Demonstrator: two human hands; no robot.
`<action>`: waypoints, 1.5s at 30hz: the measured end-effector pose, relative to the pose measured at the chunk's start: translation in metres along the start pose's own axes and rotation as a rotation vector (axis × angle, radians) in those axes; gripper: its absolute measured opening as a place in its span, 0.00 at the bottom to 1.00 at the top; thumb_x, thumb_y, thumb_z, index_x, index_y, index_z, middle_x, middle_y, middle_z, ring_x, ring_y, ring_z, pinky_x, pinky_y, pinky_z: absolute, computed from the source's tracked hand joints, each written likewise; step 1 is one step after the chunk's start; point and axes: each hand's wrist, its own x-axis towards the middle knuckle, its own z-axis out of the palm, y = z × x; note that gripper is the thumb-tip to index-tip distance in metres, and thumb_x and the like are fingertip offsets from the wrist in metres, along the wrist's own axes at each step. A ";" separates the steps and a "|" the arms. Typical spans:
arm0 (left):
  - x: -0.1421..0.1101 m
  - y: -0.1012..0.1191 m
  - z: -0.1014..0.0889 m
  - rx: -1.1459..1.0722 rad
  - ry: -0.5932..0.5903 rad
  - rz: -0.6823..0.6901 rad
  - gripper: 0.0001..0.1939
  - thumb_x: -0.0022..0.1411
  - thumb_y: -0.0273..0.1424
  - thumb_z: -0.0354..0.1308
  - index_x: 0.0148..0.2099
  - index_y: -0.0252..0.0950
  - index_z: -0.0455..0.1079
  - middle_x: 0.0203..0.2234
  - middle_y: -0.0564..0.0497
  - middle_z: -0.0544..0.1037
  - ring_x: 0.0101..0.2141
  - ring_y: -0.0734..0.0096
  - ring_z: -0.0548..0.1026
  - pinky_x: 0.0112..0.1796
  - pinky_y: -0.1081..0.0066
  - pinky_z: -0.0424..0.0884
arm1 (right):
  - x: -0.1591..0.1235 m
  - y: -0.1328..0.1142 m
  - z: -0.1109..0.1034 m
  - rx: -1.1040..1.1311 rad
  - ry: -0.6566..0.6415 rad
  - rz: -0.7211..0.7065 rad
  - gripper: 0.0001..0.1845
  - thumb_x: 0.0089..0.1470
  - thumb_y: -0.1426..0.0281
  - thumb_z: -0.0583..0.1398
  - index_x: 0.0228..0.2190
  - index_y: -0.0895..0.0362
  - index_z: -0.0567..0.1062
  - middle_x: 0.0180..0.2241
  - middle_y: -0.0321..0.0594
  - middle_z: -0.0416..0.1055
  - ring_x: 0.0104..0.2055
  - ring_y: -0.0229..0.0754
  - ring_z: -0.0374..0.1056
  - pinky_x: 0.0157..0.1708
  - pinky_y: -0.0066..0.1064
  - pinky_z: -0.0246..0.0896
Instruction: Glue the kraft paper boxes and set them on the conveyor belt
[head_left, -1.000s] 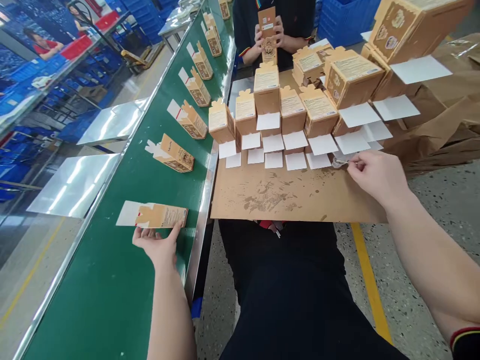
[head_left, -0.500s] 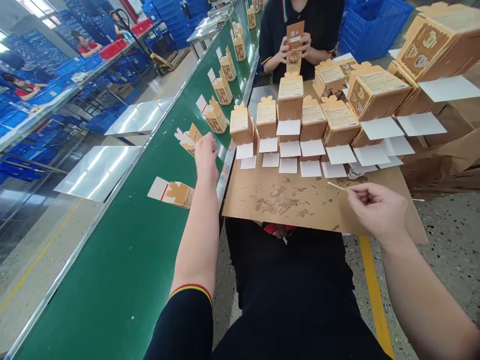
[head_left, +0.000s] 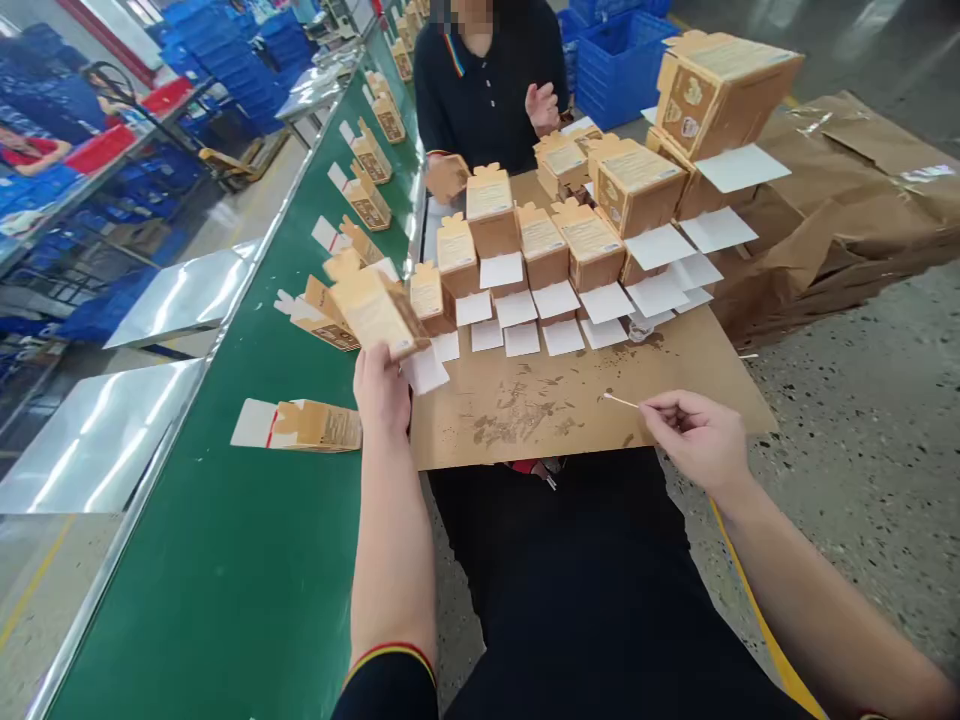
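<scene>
My left hand [head_left: 381, 388] is closed on the lower end of a tan cardboard box [head_left: 379, 312], which tilts above the right edge of the green conveyor belt [head_left: 247, 570]. A white flap hangs from the box's near end. Between the fingertips of my right hand [head_left: 697, 435] is a cotton swab [head_left: 622, 400], its white tip pointing left over the brown board [head_left: 585, 385]. Stacked boxes [head_left: 596, 245] with white flaps stand at the board's far side. Below my left hand's box, another box [head_left: 319, 425] lies on the belt.
Several open boxes [head_left: 371, 205] line the belt further away. Across the board sits a co-worker [head_left: 491, 90] with one hand raised. Dark wet smears [head_left: 517, 410] mark the board, and a small clear cup [head_left: 641, 328] is by the stack. Blue crates [head_left: 619, 65] stand behind.
My left hand, empty over the belt before, now grips a box. The swab stays in my right hand. The co-worker's hands have parted, and the view has turned right.
</scene>
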 end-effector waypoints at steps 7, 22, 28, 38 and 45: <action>-0.112 -0.038 0.012 -0.123 -0.224 -0.195 0.42 0.46 0.46 0.87 0.60 0.43 0.77 0.61 0.37 0.84 0.64 0.40 0.82 0.64 0.46 0.81 | -0.016 -0.019 0.041 0.098 -0.176 -0.069 0.08 0.66 0.67 0.68 0.33 0.52 0.85 0.27 0.37 0.79 0.26 0.40 0.72 0.25 0.30 0.70; -0.126 -0.051 0.025 0.045 -0.226 -0.101 0.46 0.49 0.52 0.87 0.61 0.44 0.70 0.60 0.39 0.81 0.60 0.46 0.84 0.61 0.49 0.81 | -0.011 -0.003 0.102 -0.126 -0.385 -0.337 0.13 0.69 0.76 0.58 0.31 0.51 0.69 0.28 0.37 0.71 0.29 0.42 0.66 0.33 0.33 0.63; -0.133 -0.052 0.030 0.103 -0.253 -0.020 0.41 0.53 0.48 0.85 0.59 0.43 0.65 0.57 0.41 0.80 0.57 0.50 0.84 0.60 0.52 0.81 | -0.025 -0.012 0.102 -0.029 -0.432 -0.343 0.13 0.70 0.75 0.58 0.31 0.52 0.71 0.27 0.36 0.72 0.28 0.40 0.67 0.32 0.32 0.65; -0.152 -0.063 0.033 0.427 -0.196 0.156 0.39 0.54 0.34 0.80 0.62 0.43 0.63 0.56 0.40 0.76 0.63 0.44 0.80 0.61 0.50 0.78 | -0.025 -0.014 0.027 0.021 -0.185 -0.154 0.09 0.66 0.72 0.67 0.32 0.52 0.82 0.25 0.34 0.76 0.22 0.37 0.67 0.23 0.30 0.64; -0.150 -0.059 0.033 0.438 -0.246 0.125 0.37 0.54 0.34 0.80 0.61 0.42 0.66 0.55 0.40 0.81 0.57 0.46 0.84 0.56 0.52 0.83 | -0.015 -0.010 0.023 0.059 -0.124 -0.133 0.10 0.67 0.64 0.70 0.31 0.51 0.84 0.25 0.36 0.78 0.23 0.40 0.72 0.24 0.32 0.73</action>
